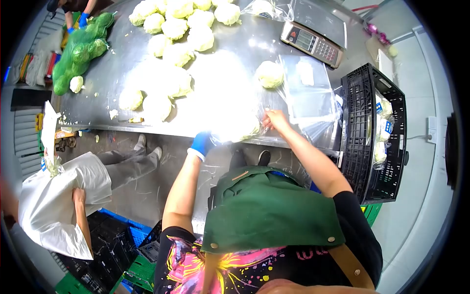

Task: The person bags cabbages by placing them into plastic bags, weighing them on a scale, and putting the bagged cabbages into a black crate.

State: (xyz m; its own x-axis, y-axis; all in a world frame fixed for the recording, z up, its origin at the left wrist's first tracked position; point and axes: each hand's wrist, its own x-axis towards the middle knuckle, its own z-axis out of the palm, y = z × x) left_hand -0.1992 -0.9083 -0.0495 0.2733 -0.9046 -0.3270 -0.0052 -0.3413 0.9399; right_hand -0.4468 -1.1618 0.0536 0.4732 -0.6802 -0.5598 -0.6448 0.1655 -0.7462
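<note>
At the near edge of the metal table, a pale green cabbage (248,129) sits in clear plastic, partly washed out by glare. My left hand (199,143), in a blue glove, is at the left side of this plastic; glare hides its fingertips. My bare right hand (275,120) is closed, with curled fingers pinching the clear plastic bag (262,111) right of the cabbage. Another cabbage (270,74) lies farther back, beside a stack of flat clear bags (307,90).
Several loose cabbages (175,29) are heaped at the back. A digital scale (312,43) stands back right. A black crate (360,78) with bagged cabbages is at the right. Green net sacks (81,54) lie left. A co-worker in a white apron (66,196) stands left; another person's gloved hand (83,20) touches the sacks.
</note>
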